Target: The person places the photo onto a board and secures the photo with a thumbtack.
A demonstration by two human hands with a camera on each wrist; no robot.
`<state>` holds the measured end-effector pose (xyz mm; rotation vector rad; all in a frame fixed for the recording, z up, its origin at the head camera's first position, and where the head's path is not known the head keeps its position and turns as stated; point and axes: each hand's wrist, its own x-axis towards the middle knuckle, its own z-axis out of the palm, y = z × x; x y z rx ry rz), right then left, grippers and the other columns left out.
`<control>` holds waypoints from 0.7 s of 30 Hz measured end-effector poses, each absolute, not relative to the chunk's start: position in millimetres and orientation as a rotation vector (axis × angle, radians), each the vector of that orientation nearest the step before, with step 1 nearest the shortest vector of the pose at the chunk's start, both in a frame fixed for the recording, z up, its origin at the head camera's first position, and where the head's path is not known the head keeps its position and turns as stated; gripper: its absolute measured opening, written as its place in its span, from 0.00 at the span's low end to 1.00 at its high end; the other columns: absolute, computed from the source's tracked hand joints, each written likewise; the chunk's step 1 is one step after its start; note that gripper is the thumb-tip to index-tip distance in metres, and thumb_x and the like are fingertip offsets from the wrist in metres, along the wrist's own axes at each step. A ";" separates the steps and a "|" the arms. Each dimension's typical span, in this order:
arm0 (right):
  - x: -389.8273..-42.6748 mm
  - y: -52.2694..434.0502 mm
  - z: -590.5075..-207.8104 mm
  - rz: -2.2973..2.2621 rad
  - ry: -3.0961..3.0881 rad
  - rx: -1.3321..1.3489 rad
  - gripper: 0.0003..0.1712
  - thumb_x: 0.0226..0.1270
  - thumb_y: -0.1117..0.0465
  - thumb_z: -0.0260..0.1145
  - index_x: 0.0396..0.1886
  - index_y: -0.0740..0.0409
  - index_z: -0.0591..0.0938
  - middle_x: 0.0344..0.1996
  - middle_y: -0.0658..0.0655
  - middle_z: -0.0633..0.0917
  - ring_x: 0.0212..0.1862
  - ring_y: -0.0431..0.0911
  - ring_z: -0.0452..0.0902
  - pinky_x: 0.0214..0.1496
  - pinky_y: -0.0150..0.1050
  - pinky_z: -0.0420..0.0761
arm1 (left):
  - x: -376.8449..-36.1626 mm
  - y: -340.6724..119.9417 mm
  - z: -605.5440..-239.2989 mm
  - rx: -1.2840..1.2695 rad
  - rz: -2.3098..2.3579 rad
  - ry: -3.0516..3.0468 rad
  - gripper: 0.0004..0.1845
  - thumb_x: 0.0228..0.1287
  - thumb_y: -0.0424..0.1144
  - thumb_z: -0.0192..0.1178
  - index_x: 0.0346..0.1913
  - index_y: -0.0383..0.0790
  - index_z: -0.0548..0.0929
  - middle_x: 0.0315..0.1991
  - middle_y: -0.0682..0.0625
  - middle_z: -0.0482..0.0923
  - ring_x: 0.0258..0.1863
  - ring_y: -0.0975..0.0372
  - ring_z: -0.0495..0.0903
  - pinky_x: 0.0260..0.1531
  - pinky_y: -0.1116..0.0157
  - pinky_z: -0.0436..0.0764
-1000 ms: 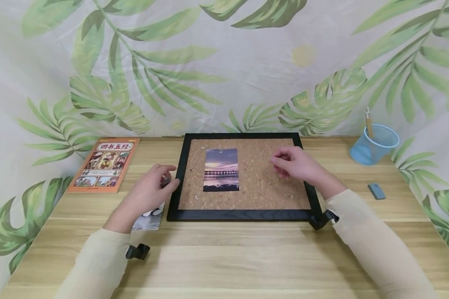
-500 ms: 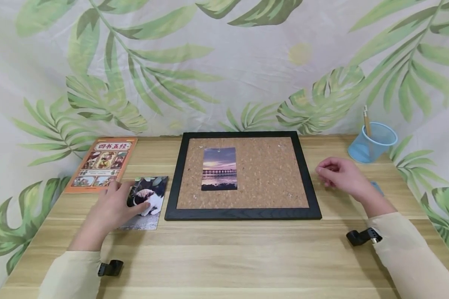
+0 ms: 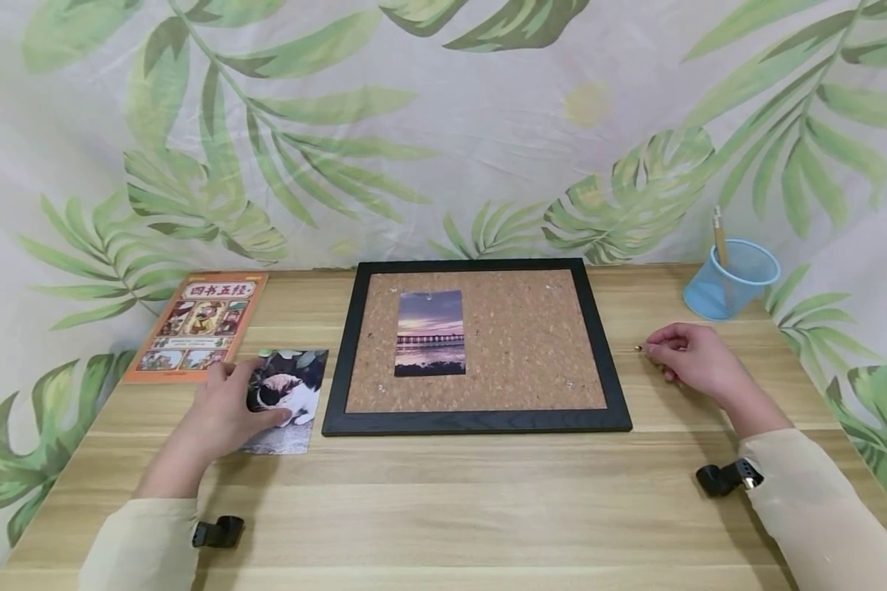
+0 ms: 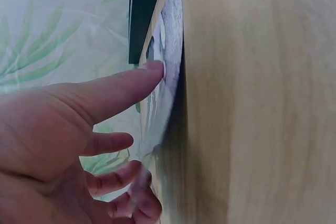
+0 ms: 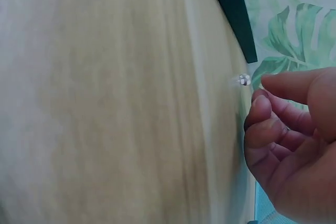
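Resting now beside pushpin [image 3: 638, 348], right hand [image 3: 691, 365] lowered.

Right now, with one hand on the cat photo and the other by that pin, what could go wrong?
The pushpin lies loose on the table just beyond the right hand; it is tiny and could roll away or prick a finger. The left hand rests its fingers on the cat photo, whose edge sits against the cork board's frame; sliding might bend it.
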<state>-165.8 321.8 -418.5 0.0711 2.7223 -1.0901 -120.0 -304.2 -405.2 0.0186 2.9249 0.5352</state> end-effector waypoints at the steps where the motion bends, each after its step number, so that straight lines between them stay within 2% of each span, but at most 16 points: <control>1: -166.3 321.9 -419.0 -1.072 2.727 0.077 0.17 0.69 0.53 0.60 0.47 0.62 0.77 0.27 0.59 0.82 0.24 0.44 0.77 0.23 0.38 0.77 | -119.7 -306.0 -406.0 0.023 0.555 2.925 0.52 0.50 0.56 0.70 0.69 0.30 0.57 0.59 0.21 0.53 0.52 0.29 0.61 0.47 0.35 0.67; 7: -170.3 322.1 -422.3 -1.034 2.738 0.099 0.20 0.68 0.51 0.61 0.48 0.62 0.77 0.26 0.56 0.81 0.22 0.44 0.76 0.22 0.38 0.76 | -121.3 -318.4 -408.3 0.032 0.724 2.923 0.42 0.57 0.47 0.67 0.68 0.30 0.61 0.64 0.21 0.55 0.59 0.29 0.59 0.54 0.33 0.61; 12: -173.1 319.9 -423.2 -1.036 2.740 0.091 0.19 0.67 0.52 0.63 0.48 0.62 0.77 0.26 0.57 0.81 0.21 0.44 0.76 0.20 0.38 0.76 | -119.7 -326.6 -405.9 -0.011 0.948 2.903 0.32 0.65 0.46 0.60 0.68 0.38 0.66 0.67 0.26 0.57 0.64 0.32 0.57 0.57 0.35 0.60; 14: -174.3 318.6 -423.5 -1.015 2.745 0.084 0.17 0.68 0.53 0.62 0.47 0.61 0.78 0.26 0.56 0.81 0.21 0.45 0.75 0.20 0.38 0.76 | -117.7 -327.9 -404.1 -0.038 1.034 2.894 0.29 0.68 0.48 0.57 0.68 0.42 0.67 0.67 0.27 0.58 0.63 0.35 0.61 0.57 0.48 0.70; 17: -175.7 316.6 -423.3 -0.982 2.755 0.074 0.16 0.68 0.54 0.62 0.46 0.62 0.79 0.24 0.55 0.80 0.21 0.45 0.75 0.19 0.38 0.75 | -115.6 -325.5 -400.0 -0.062 1.146 2.898 0.26 0.70 0.50 0.53 0.67 0.44 0.70 0.65 0.29 0.61 0.58 0.43 0.68 0.45 0.71 0.74; 19: -176.2 315.5 -423.6 -0.973 2.761 0.070 0.16 0.68 0.55 0.62 0.46 0.63 0.79 0.23 0.55 0.79 0.20 0.45 0.74 0.19 0.38 0.74 | -115.5 -322.2 -397.4 -0.072 1.191 2.909 0.25 0.70 0.50 0.52 0.66 0.44 0.71 0.63 0.30 0.66 0.52 0.48 0.71 0.34 0.79 0.71; 21: -176.6 314.3 -424.0 -0.961 2.770 0.066 0.16 0.68 0.54 0.62 0.45 0.63 0.80 0.23 0.55 0.79 0.20 0.45 0.75 0.19 0.38 0.74 | -115.7 -317.9 -394.8 -0.065 1.208 2.921 0.24 0.70 0.50 0.52 0.65 0.45 0.72 0.60 0.31 0.69 0.47 0.51 0.73 0.32 0.76 0.73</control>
